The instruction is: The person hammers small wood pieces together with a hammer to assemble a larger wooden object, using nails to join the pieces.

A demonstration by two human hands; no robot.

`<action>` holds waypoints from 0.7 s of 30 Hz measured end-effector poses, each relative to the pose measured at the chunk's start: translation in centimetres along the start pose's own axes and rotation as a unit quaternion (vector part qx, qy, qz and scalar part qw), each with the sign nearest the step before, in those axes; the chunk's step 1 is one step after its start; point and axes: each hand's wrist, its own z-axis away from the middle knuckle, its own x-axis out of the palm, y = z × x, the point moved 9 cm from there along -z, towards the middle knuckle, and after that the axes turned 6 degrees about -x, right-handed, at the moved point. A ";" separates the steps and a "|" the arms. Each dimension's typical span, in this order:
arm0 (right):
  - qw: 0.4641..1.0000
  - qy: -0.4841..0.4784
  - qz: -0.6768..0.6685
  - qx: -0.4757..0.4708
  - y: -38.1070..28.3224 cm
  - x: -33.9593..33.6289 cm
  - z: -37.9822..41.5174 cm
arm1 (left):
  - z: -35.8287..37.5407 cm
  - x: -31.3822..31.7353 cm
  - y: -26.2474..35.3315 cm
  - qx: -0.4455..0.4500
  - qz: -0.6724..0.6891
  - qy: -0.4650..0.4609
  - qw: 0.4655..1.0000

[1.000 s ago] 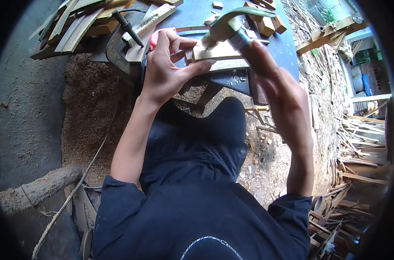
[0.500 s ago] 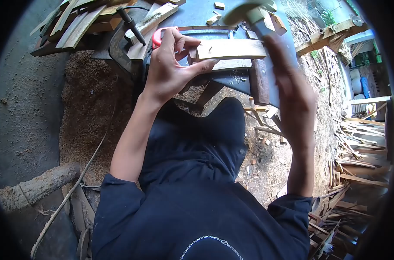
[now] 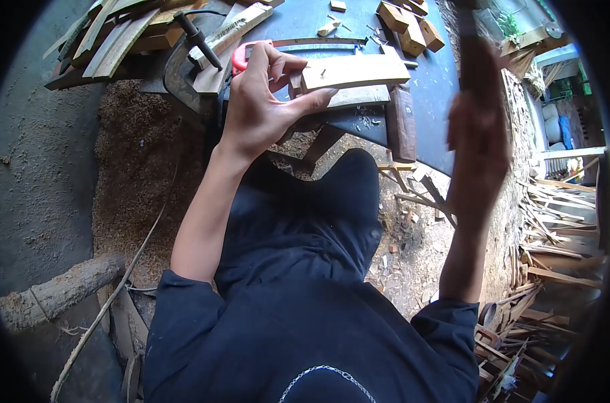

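My left hand [image 3: 261, 111] grips the left end of a pale wooden block [image 3: 358, 72], thumb along its near side and fingers curled at the far side. A nail [image 3: 323, 72] stands partly out of the block's top near that end. Beneath it lies another piece of wood [image 3: 362, 96] on the dark workbench [image 3: 429, 101]. My right hand [image 3: 479, 138], blurred by motion, is raised to the right of the bench, closed around a hammer [image 3: 478, 67]. The hammer's head is smeared and mostly out of view at the top.
A red-handled saw [image 3: 241, 57] lies behind my left hand. A C-clamp [image 3: 184, 84] sits at the bench's left edge near stacked wood strips [image 3: 127, 40]. Small wood blocks [image 3: 412, 33] and loose nails are at the back. A dark wooden bar [image 3: 402, 127] stands at the bench's front.
My right hand has swung the hammer up and to the right, away from the block. My left hand and the block have barely shifted.
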 end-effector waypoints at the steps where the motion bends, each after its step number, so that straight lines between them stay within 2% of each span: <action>1: 0.990 -0.103 0.093 -0.007 -0.5 1.8 0.4 | 0.0 0.0 -0.1 -0.006 0.025 -0.003 1.000; 2: 0.964 -0.199 0.173 -0.030 -1.1 3.6 1.1 | 0.0 0.0 -0.3 -0.012 0.051 -0.005 0.999; 4: 0.991 -0.125 0.033 -0.044 -1.1 2.8 0.9 | -0.1 0.2 -0.2 -0.015 0.072 -0.007 0.997; 5: 0.992 -0.082 0.036 -0.093 -1.4 2.0 0.3 | -0.1 0.2 -0.1 -0.012 0.067 0.000 0.998; 10: 0.991 0.119 -0.057 0.038 0.2 -4.1 -0.2 | 0.1 0.0 -0.2 -0.012 0.012 0.003 1.000; 12: 0.985 0.133 -0.106 0.026 -1.2 -4.4 -1.8 | 0.1 0.0 -0.3 -0.012 0.038 0.007 0.999; 13: 0.979 0.157 -0.116 0.054 -0.7 -3.9 -1.5 | 0.0 0.0 -0.3 -0.011 0.050 0.010 0.999; 15: 0.995 0.092 -0.032 -0.002 1.1 -1.1 0.2 | 0.0 -0.1 -0.3 -0.013 0.040 0.010 0.999; 17: 0.995 -0.052 0.012 -0.083 -0.8 2.4 0.7 | 0.1 0.0 -0.3 -0.012 0.031 0.006 0.999; 18: 0.991 -0.118 0.006 -0.065 -1.4 3.7 1.2 | 0.3 -0.1 -0.3 -0.010 0.027 0.002 1.000; 19: 0.986 -0.136 0.092 -0.031 -0.3 2.6 1.3 | 0.2 0.0 -0.2 -0.007 0.024 -0.003 1.000; 21: 0.997 -0.073 0.004 -0.001 -0.2 0.8 0.5 | 0.2 -0.1 -0.2 -0.006 0.025 0.010 1.000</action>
